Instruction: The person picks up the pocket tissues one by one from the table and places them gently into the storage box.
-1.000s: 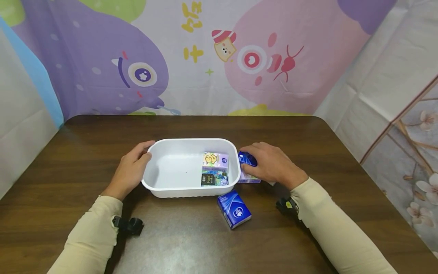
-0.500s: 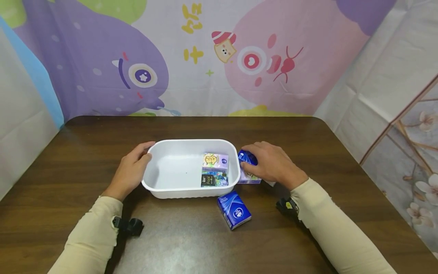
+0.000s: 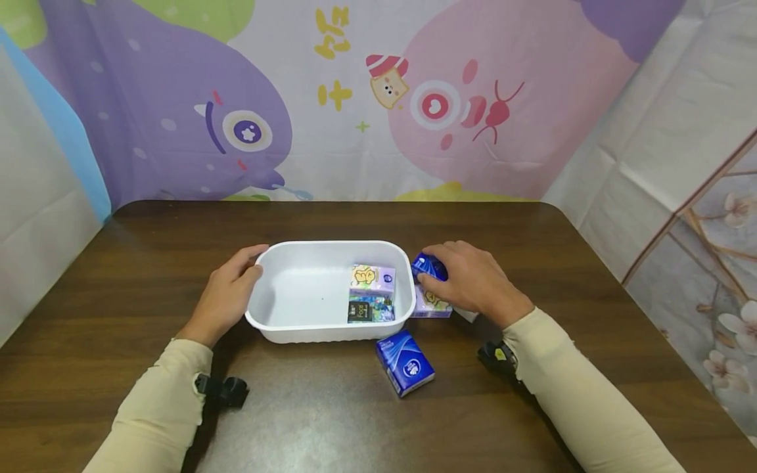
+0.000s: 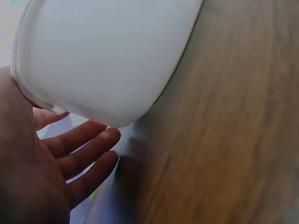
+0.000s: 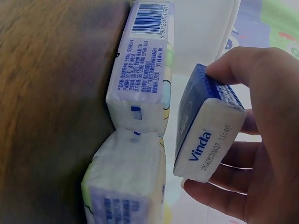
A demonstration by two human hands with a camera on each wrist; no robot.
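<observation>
R hand [image 3: 473,272] pinches blue pkt [image 3: 430,266] beside tub [image 3: 325,333], grip half-closed; pkt's shifted a bit, prob. secure. L hand [image 3: 223,292], loose, touches tub.

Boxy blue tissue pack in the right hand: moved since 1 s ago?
Yes, slightly: in the head view, the boxy blue tissue pack in the right hand now sits higher in frame, nearer the far edge of the brown wooden table.

Smooth plastic tub [image 3: 304,292], wood-grain table [image 3: 319,420]
</observation>
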